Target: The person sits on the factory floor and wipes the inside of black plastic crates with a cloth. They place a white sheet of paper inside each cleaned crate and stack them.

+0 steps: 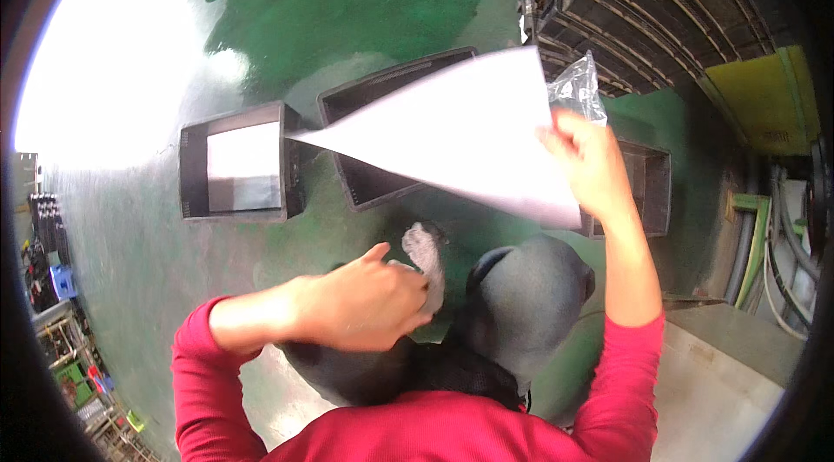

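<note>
- The right hand (589, 165) is held up and closed tight on the edge of a big white sheet (460, 136).
- The same hand also pinches a clear plastic bag (579, 86), which sticks up above the fingers.
- The white sheet spreads out to the left from the hand and ends in a point, up in the air over the floor.
- Its point hangs near two black crates (373, 136) that sit on the green floor (347, 1).
- The left crate (193, 162) has a pale flat sheet lying inside it.
- The left hand (365, 301) is lower down, curled shut on a small grey cloth thing (426, 258), maybe a glove; it is too blurry to be sure.
- Both arms wear red sleeves (208, 349).
- The person's knees in dark trousers (521, 305) show just under the hands.
- A third black crate (650, 188) sits behind the right arm.
- Dark racks (660, 1) stand at the top right, well apart from the hands.
</note>
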`<action>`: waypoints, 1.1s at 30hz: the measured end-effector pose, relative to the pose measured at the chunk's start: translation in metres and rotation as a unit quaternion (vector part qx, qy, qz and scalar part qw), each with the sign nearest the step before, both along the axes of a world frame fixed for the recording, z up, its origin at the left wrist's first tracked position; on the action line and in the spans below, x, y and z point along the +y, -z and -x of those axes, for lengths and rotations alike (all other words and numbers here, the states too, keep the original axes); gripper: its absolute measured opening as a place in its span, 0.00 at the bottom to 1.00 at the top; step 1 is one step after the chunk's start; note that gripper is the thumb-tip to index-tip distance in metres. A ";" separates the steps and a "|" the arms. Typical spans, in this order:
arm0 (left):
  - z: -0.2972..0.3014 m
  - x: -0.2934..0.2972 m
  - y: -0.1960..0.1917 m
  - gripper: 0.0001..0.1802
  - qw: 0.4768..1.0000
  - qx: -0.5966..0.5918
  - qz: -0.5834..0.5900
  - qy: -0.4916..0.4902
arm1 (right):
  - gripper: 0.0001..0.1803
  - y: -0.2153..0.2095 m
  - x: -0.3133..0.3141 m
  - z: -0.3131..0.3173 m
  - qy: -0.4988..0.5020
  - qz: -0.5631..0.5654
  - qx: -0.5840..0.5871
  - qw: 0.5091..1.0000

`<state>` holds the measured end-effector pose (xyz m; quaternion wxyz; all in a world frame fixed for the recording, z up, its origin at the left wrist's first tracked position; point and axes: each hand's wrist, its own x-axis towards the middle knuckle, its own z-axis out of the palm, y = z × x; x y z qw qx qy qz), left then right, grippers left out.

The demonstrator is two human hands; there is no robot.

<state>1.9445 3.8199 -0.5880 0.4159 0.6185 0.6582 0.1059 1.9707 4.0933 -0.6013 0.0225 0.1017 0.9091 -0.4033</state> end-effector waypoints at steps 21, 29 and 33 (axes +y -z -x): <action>-0.070 -0.037 -0.013 0.14 0.894 0.136 0.009 -0.427 | 0.05 0.289 0.015 0.124 -0.050 -0.298 0.098 0.948; -0.075 -0.042 -0.013 0.15 0.905 0.129 0.006 -0.406 | 0.10 0.314 0.001 0.126 -0.029 -0.276 -0.060 0.959; -0.078 -0.042 -0.015 0.15 0.911 0.135 0.013 -0.389 | 0.10 0.309 0.006 0.123 0.005 -0.299 -0.082 0.951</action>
